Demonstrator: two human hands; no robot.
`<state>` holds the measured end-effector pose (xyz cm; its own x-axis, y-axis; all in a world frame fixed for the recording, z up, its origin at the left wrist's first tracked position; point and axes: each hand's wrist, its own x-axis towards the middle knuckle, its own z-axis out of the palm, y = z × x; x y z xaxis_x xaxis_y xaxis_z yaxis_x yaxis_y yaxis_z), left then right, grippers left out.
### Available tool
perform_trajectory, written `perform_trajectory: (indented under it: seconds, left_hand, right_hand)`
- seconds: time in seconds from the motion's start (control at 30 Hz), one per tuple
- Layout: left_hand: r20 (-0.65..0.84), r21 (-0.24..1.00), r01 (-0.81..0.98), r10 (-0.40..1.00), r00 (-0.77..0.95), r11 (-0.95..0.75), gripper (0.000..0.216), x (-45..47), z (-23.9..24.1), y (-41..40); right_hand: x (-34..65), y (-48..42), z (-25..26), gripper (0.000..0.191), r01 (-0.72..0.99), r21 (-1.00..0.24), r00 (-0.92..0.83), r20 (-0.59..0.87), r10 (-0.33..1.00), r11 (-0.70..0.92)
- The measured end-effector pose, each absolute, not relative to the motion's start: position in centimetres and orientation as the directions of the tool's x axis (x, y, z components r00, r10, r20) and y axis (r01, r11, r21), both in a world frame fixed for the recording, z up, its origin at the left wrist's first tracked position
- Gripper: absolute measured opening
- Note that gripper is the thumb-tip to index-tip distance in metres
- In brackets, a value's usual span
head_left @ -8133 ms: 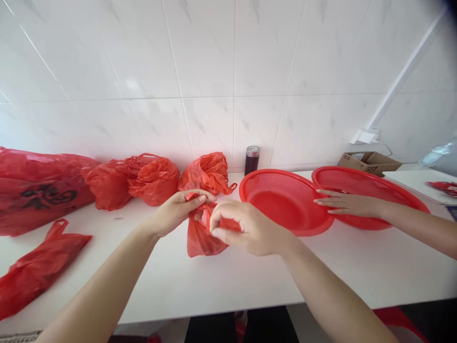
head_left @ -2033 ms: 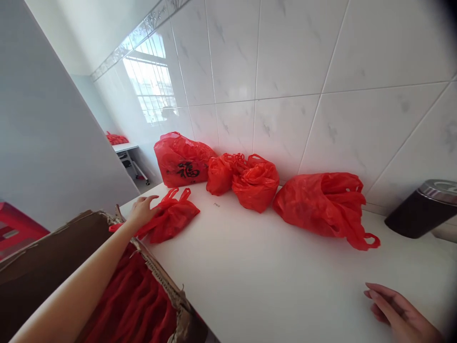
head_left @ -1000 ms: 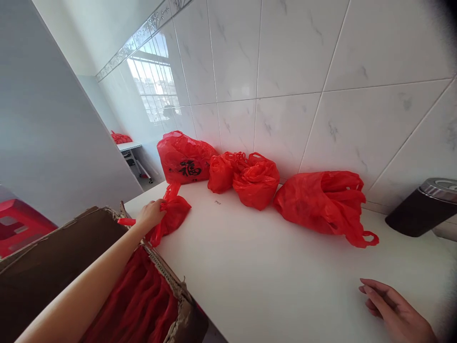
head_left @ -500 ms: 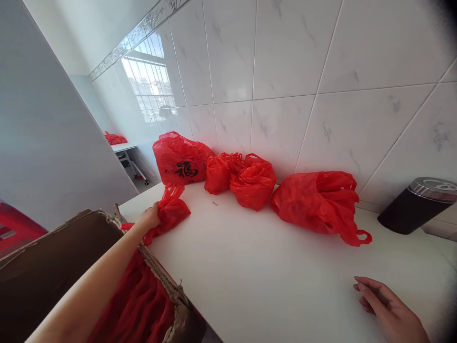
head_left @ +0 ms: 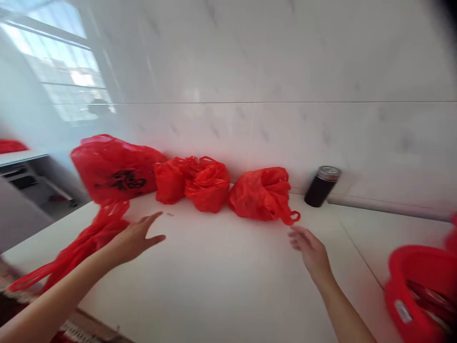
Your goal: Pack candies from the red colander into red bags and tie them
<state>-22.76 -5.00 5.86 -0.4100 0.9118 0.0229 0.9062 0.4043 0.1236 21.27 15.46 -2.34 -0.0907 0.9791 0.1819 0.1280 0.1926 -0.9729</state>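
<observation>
A: Four red plastic bags sit in a row against the tiled wall (head_left: 271,71) across the middle of the frame. Only the largest bag (head_left: 114,166), at the left end, carries print: black characters, too smeared by motion blur to read.

B: And the hands?

A: The left hand (head_left: 134,238), lower left, hovers above the white counter (head_left: 232,276) with fingers spread apart, gripping nothing. Just left of it lies a limp red bag (head_left: 84,243), stretched long, its handles trailing off the counter's near edge; whether the hand touches it I cannot tell. The right hand (head_left: 310,247), at lower centre-right, is also loose and empty, fingers slightly apart, near the looped handle of the rightmost bag (head_left: 262,193).

B: Anything hard to make out?

A: Plenty; the whole picture is blurred. A dark cylindrical flask (head_left: 321,186) with a metal cap stands by the wall right of the bags, with no label legible. A red basket (head_left: 421,286) is cut off at the lower right corner. A bright window reflection (head_left: 60,62) fills the upper left.
</observation>
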Motion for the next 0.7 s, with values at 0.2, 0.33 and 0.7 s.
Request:
perform_trajectory:
  seconds: [0.2,0.33,0.7]
  left_hand:
    - [0.164,0.156,0.979,0.981,0.102,-0.128,0.069,-7.1,5.7,5.5]
    - [0.395,0.029,0.975,0.898,0.193,-0.222,0.092,-0.2,4.2,13.3]
    - [0.271,0.091,0.986,0.956,0.109,-0.138,0.094,1.9,1.9,23.5]
  right_hand:
    - [17.8,21.7,3.4,0.035,0.401,-0.818,0.014,0.455,0.89,0.412]
    - [16.6,22.7,3.3,0.016,0.451,-0.788,-0.109,0.417,0.902,0.419]
    - [22.8,21.6,5.7,0.034,0.086,-0.929,0.415,0.363,0.834,0.361]
